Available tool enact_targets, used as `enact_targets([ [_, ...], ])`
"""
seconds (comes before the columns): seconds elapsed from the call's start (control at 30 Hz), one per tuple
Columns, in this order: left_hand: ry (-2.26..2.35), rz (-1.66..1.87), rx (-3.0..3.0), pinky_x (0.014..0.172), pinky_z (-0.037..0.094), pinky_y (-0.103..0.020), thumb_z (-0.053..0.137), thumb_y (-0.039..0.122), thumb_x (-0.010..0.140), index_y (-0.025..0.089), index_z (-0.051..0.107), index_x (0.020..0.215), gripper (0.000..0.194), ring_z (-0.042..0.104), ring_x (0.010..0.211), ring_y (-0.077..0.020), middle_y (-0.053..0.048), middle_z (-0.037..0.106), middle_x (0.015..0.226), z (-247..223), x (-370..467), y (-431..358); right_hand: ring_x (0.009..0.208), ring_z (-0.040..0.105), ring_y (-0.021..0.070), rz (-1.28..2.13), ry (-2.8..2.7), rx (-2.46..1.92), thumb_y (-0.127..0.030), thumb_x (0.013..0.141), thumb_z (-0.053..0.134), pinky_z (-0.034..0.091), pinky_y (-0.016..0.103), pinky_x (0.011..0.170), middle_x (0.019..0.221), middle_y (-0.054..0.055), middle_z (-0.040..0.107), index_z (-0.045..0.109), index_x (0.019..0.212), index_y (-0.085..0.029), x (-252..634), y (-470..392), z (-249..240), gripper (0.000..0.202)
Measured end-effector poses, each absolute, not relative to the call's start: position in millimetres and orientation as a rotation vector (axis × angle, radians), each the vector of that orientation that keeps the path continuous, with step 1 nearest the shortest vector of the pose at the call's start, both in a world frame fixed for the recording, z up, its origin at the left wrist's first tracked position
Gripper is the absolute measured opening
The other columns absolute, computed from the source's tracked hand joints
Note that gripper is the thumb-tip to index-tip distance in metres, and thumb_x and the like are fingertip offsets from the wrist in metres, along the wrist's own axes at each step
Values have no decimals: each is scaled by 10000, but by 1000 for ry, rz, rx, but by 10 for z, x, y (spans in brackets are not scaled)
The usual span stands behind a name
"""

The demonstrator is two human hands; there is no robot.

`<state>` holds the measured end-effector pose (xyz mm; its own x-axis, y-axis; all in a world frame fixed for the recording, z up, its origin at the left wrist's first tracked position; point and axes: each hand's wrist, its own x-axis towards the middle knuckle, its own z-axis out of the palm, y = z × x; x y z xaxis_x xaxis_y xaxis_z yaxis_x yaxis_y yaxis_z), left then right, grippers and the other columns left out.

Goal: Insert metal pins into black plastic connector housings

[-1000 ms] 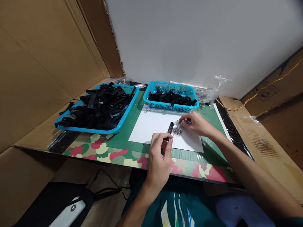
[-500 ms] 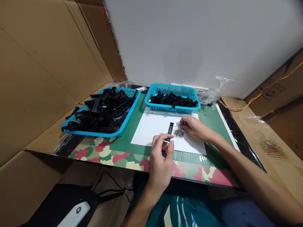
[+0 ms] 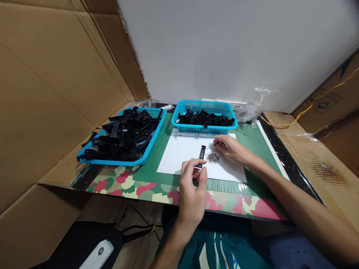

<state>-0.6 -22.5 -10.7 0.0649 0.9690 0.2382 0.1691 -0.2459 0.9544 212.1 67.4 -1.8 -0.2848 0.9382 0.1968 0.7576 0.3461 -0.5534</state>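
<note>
My left hand is closed on the lower end of a narrow black plastic part, held upright over the white sheet. Its fingers hide the part's bottom. To the right, my right hand pinches a thin metal tool, apparently tweezers, with the tip pointing left toward the top of the black part. Just below that tip lies a small heap of tiny metal pieces, too fine to name surely.
A blue tray heaped with black parts stands at the left, and a blue basket with more behind the sheet. A few small metal pieces lie near the sheet's far left corner. Cardboard walls flank the table.
The camera view has shifted slightly. Both hands keep nearly the same positions, and the black part stays in my left hand.
</note>
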Motion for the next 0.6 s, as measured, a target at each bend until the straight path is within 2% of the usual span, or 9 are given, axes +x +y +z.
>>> enact_targets([
  [0.2, 1164, 1264, 1538, 795, 474, -272, 562, 331, 1062, 246, 675, 1144, 164, 591, 891, -159, -46, 595, 1119, -110, 1, -223, 752, 606, 193, 577, -2107, -1475, -183, 957, 651, 408, 303, 692, 895, 76, 721, 710, 939, -159, 2111, 689, -17, 66],
  [0.43, 1169, 1268, 1547, 811, 473, -275, 564, 309, 1063, 257, 668, 1174, 160, 593, 920, -159, -45, 591, 1144, -112, -9, -222, 871, 584, 228, 483, -2202, -1395, -148, 973, 603, 416, 344, 795, 924, 97, 687, 690, 896, -161, 2127, 693, -1, 117],
  [0.53, 1165, 1268, 1523, 788, 468, -271, 553, 325, 1071, 254, 667, 1173, 169, 582, 882, -150, -43, 586, 1129, -105, -7, -226, 822, 559, 195, 665, -2018, -1312, -225, 1011, 569, 421, 316, 746, 923, 67, 662, 641, 934, -174, 2125, 599, 151, 118],
  [0.6, 1160, 1265, 1508, 776, 465, -269, 548, 347, 1076, 250, 669, 1156, 175, 578, 866, -147, -38, 584, 1106, -102, -3, -226, 785, 547, 173, 963, -1953, -1138, -324, 1035, 578, 431, 300, 716, 896, 39, 649, 628, 962, -180, 2085, 498, 262, 169],
])
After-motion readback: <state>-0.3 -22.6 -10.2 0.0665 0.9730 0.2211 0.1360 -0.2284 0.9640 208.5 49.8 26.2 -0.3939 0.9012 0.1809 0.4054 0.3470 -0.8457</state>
